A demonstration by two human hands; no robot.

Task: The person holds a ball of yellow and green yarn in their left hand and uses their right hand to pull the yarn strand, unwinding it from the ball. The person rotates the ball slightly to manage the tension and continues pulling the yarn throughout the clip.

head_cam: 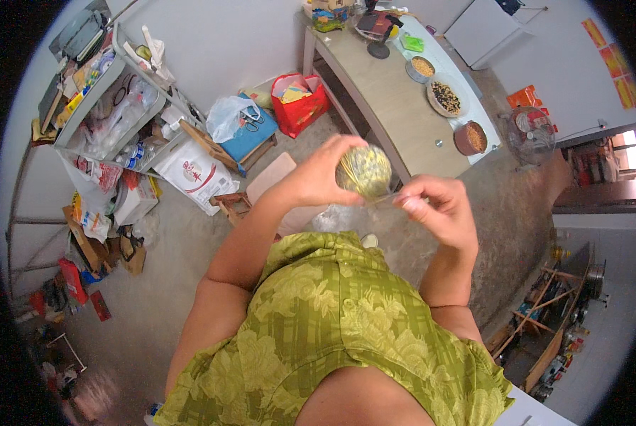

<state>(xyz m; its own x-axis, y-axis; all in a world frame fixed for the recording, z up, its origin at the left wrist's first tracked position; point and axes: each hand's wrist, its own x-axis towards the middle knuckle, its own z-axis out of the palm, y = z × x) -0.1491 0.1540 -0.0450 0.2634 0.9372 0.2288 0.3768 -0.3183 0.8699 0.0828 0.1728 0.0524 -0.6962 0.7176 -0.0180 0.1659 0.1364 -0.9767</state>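
My left hand [323, 173] grips a round bundle [368, 169] above my lap, thumb below it and fingers over its top. The bundle is mottled yellow and grey, with thin yellow strands running across its left side. Its exact kind is hard to tell. To the right, my right hand [438, 207] pinches a thin strip or strand [383, 199] between thumb and fingertips. That strip runs from the bundle's lower edge. Part of the bundle is hidden behind my left fingers.
Ahead stands a table [374, 88] with a metal bowl [420, 69], a clear bowl of dark and pale pieces [446, 97] and a reddish pot [469, 138]. Scissors [253, 121] lie on a blue-topped stool [259, 136] beside a red bag [299, 106]. A cluttered shelf rack [92, 109] is left, a fan [531, 136] right.
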